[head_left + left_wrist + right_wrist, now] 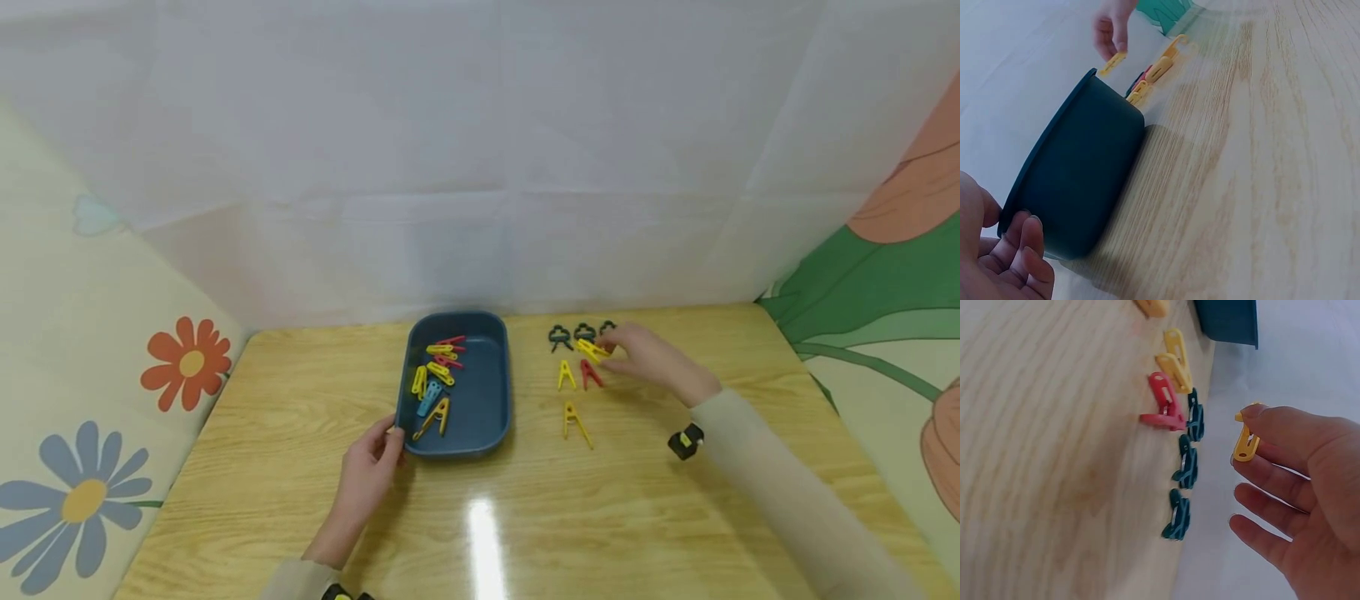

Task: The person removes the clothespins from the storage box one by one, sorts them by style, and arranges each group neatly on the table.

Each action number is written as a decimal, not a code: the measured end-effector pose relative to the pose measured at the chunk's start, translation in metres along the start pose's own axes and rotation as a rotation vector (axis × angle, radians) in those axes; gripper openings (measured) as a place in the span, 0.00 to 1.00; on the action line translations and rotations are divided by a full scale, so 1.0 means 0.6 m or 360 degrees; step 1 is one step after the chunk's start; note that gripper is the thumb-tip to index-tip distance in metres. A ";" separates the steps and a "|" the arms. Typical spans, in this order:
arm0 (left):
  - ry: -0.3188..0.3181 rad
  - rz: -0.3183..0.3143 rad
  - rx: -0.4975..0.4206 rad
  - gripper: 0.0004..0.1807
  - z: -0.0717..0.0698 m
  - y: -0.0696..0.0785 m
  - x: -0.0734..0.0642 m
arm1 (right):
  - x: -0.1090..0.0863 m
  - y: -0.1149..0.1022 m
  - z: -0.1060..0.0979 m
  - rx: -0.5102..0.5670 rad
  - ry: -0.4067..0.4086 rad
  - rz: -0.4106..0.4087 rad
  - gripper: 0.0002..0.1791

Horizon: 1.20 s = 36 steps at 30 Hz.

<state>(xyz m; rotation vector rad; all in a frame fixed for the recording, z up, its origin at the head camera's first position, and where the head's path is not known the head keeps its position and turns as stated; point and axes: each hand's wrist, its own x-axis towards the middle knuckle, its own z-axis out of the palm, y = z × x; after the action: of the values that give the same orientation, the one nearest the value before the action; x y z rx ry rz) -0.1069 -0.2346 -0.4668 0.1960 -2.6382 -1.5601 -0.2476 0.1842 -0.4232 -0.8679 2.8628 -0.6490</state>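
My left hand (369,463) grips the near left corner of a dark blue plastic bin (491,392), thumb at the rim and fingers against the outer wall in the left wrist view. Inside the bin lie several yellow and red clothespins and a blue clothespin (430,398). On the right, my right hand (651,362) pinches a yellow clothespin (1246,444) between thumb and index finger, held over the table. Below it in the head view are a red clothespin (591,374) and another yellow clothespin (566,375).
Several dark green clips (559,337) stand in a row toward the back of the wooden table (300,375), one partly behind my right hand. An orange-yellow clothespin (573,422) lies nearer the front. White sheeting (420,250) hangs behind the table.
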 end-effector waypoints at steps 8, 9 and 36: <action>-0.0016 -0.0013 -0.0004 0.20 -0.002 -0.004 0.000 | -0.019 0.024 0.030 0.0082 0.0050 0.0019 0.15; -0.0014 -0.0017 -0.0001 0.20 -0.002 -0.004 0.000 | -0.020 0.026 0.033 0.0084 0.0060 0.0026 0.15; -0.0033 -0.0038 -0.0013 0.21 0.000 -0.007 0.003 | -0.042 0.030 0.088 -0.0167 0.0302 0.0351 0.16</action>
<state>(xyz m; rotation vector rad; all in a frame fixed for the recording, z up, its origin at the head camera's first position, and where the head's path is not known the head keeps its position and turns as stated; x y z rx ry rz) -0.1083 -0.2369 -0.4704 0.2129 -2.6546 -1.5888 -0.2255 0.1916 -0.4797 -0.5139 3.1251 -0.5896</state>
